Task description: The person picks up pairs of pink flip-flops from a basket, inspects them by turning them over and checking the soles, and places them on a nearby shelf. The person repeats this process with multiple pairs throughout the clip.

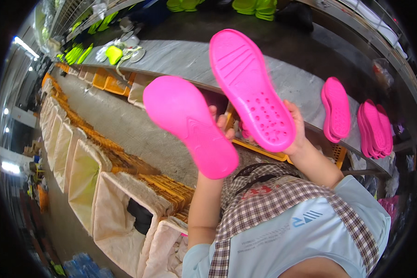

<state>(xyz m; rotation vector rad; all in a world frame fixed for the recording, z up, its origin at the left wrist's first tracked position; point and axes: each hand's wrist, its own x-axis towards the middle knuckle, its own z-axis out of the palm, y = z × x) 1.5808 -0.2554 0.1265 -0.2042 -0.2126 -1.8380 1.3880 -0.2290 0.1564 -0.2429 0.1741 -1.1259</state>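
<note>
My left hand (pixel 223 123) grips a bright pink shoe sole (pixel 190 121), its smooth underside with faint wavy lines facing up. Only the fingertips show past the sole's edge; the palm is hidden behind it. In my right hand (pixel 297 133) is a second pink sole (pixel 245 74), showing its inner side with a raised rim, ridges at the forefoot and small holes at the heel. Both soles are held up and apart over the front of a grey bench (pixel 299 90). To the right on that bench lie stacked pink soles (pixel 336 109) and another group of pink soles (pixel 374 128).
Several yellow-green soles (pixel 255 8) lie along the far side. A yellow-green piece (pixel 114 54) sits among white scraps at left. Orange crates (pixel 116 85) stand under the bench. Cloth-lined bins (pixel 85 180) form a row at left, one holding black items (pixel 140 215).
</note>
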